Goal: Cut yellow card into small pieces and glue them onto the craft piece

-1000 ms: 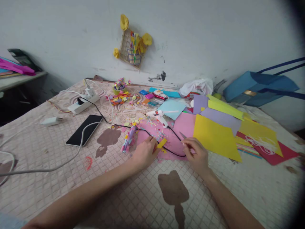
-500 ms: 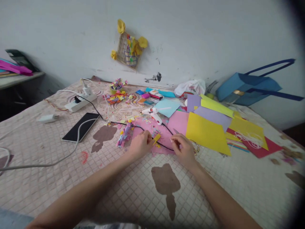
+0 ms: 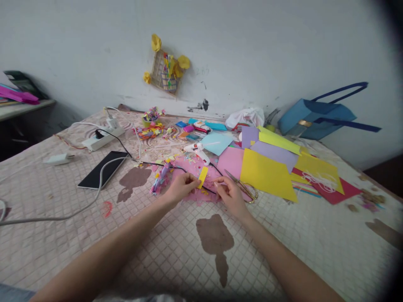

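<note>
Fingers of the left hand (image 3: 181, 187) are pinching a yellow strip (image 3: 203, 177), probably light, easily creased, best held by an edge; whether the right hand (image 3: 232, 196) is pinching anything is unclear.

Scissors (image 3: 239, 183): now mostly in view, prev. part-hidden by R. hand (image 3: 231, 195). Yellow strip (image 3: 203, 176): turned more upright, nearer R. hand.

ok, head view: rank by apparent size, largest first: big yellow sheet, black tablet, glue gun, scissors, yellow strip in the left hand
1. Big yellow sheet
2. Black tablet
3. Glue gun and scissors: too alike to rank
4. Yellow strip
</note>
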### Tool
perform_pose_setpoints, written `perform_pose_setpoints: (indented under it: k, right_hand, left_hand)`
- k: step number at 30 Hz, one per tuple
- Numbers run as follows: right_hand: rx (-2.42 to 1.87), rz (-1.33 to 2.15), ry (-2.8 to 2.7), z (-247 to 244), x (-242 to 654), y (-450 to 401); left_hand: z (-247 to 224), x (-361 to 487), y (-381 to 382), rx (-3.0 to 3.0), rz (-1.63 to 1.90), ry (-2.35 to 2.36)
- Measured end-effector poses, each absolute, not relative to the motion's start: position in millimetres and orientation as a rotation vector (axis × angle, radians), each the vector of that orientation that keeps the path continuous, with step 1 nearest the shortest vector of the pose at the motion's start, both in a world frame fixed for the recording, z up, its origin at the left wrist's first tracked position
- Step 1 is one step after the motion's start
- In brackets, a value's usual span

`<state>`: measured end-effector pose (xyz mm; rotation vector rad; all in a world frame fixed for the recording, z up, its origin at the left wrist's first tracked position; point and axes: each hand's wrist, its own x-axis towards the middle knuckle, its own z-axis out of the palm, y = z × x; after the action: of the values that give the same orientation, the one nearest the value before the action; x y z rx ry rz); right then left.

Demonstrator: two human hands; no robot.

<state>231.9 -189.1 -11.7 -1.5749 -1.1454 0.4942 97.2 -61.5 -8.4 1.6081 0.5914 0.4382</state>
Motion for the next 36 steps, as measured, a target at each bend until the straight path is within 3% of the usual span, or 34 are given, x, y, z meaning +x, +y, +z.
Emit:
perform_pose_setpoints:
  k: [7,14,22,36]
  right_hand:
    - [-1.409,0.748,-0.99,-8.3,224.9,-187.2]
    - [-1.402,0.697,-0.926,-11.6,231.0,-185.1]
    - [-1.391,0.578,-0.913,-5.6,228.7,-186.1]
    - [-1.422,0.644,-1.06,-8.9,224.9,-185.0]
  left_hand:
    - [-7.1,98.2,-78.0,1.46,0.324,0.514]
    - [-8.8,97.7,-80.1,1.513,0.315,0.473]
    - [-9.0,95.9,-77.0,1.778,0.596,0.501]
    - [-7.5,94.7,-84.2,1.698,0.43,0.412]
